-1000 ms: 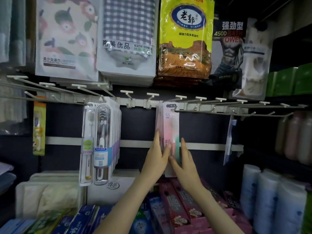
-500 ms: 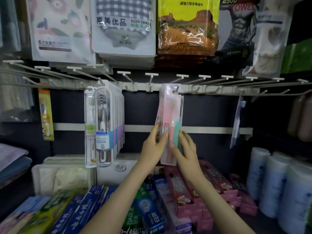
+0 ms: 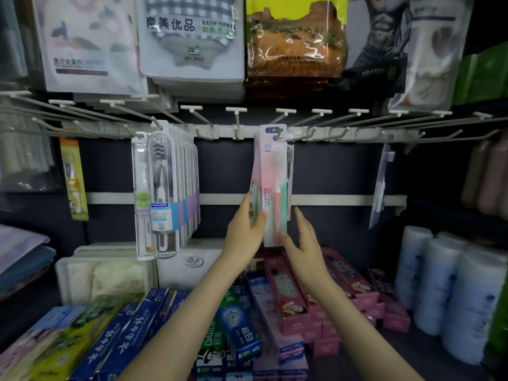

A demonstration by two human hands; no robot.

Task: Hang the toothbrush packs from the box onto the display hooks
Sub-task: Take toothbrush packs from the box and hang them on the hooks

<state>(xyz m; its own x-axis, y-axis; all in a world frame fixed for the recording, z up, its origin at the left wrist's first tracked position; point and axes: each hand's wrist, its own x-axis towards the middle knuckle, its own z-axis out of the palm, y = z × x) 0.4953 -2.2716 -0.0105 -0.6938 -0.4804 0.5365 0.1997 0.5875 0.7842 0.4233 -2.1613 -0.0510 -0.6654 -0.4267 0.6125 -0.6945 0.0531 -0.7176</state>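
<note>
A few pink toothbrush packs (image 3: 270, 171) hang from a hook (image 3: 279, 137) on the white hook rail, slightly fanned apart at the bottom. My left hand (image 3: 246, 235) pinches the lower left edge of the packs between thumb and fingers. My right hand (image 3: 303, 240) has straight fingers beside the lower right corner of the front pack, its thumb touching the bottom edge. The supply box is not in view.
A thick row of clear toothbrush packs (image 3: 165, 193) hangs to the left, a yellow pack (image 3: 74, 180) farther left, a single pack (image 3: 380, 185) at right. Empty hooks (image 3: 236, 116) flank the pink packs. Towel bags (image 3: 192, 37) hang above, toothpaste boxes (image 3: 288, 292) and paper rolls (image 3: 439, 284) lie below.
The view has tilted down and drawn closer. The pink packs stay on the hook, and both hands remain at their lower end, the packs now a little more fanned.
</note>
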